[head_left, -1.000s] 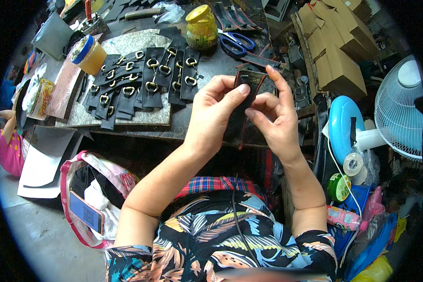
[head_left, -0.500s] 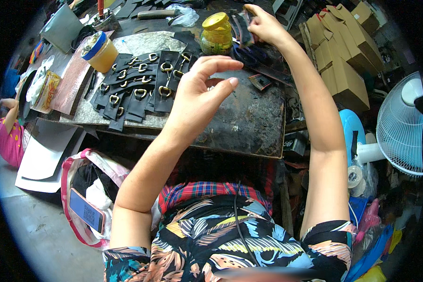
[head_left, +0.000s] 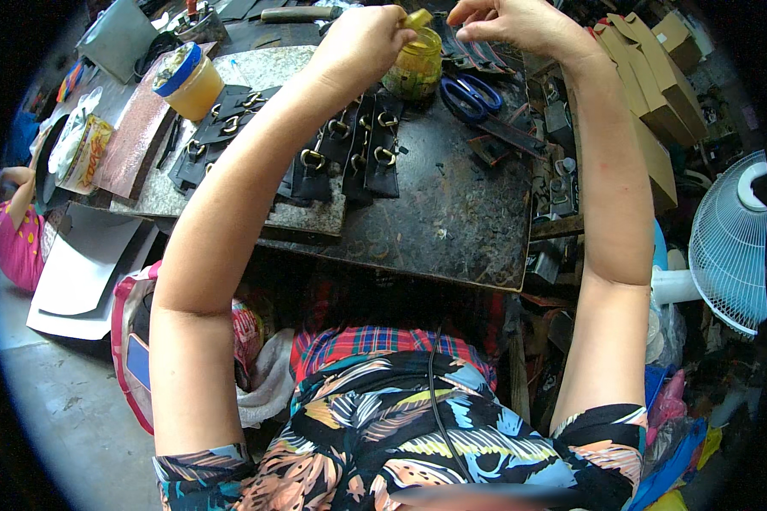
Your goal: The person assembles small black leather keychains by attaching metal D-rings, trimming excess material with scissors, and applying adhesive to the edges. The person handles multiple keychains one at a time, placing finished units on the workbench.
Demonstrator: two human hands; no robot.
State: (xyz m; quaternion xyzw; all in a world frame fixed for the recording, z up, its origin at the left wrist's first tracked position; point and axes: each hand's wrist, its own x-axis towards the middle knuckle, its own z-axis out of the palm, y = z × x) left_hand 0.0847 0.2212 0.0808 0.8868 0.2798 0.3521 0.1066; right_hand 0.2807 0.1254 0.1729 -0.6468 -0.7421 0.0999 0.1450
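My left hand [head_left: 365, 44] pinches the yellow lid [head_left: 418, 19], lifted and tilted at the mouth of a yellow-stained glass jar [head_left: 417, 65]. My right hand [head_left: 520, 27] hovers to the right of the jar, fingers bent and apart, nothing visible in them. Below it lie dark strips [head_left: 484, 58]. Blue-handled scissors [head_left: 472, 96] rest beside the jar on the black worktable [head_left: 439, 217]. Black leather tabs with metal rings [head_left: 313, 160] are laid out in rows under my left forearm, which hides some of them.
A blue-rimmed tub [head_left: 189, 81] of amber stuff stands at the left of the table. Cardboard boxes [head_left: 656, 81] and a white fan [head_left: 729, 243] are to the right. At the left are a bag with a phone [head_left: 138, 361] and another person's pink-clothed arm [head_left: 19, 243].
My left hand has moved up to the jar and taken hold of its lid, which is now lifted. The right hand has let go of the dark strips, and the scissors have come into sight.
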